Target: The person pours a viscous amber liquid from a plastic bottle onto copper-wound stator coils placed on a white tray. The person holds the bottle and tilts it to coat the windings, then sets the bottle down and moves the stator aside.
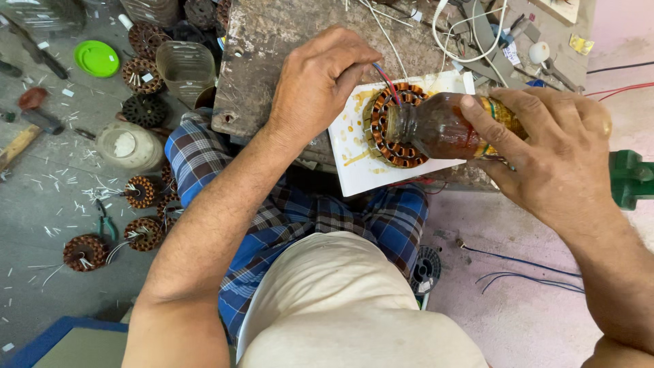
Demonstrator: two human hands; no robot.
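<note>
Firmly, right hand (555, 153) around bottle (446, 126)

The tilted brown plastic bottle (446, 126) is hiding the right part of the round copper-wound stator ring (388, 129), and its base is disappearing inside the right hand (552, 146). The left hand (320, 82) is covering the upper ends of the thin red and blue wires (385, 78). The bottle's mouth is perhaps touching the windings; it is too blurred to tell. The green metal object (630, 178) is running off the right edge.
</note>
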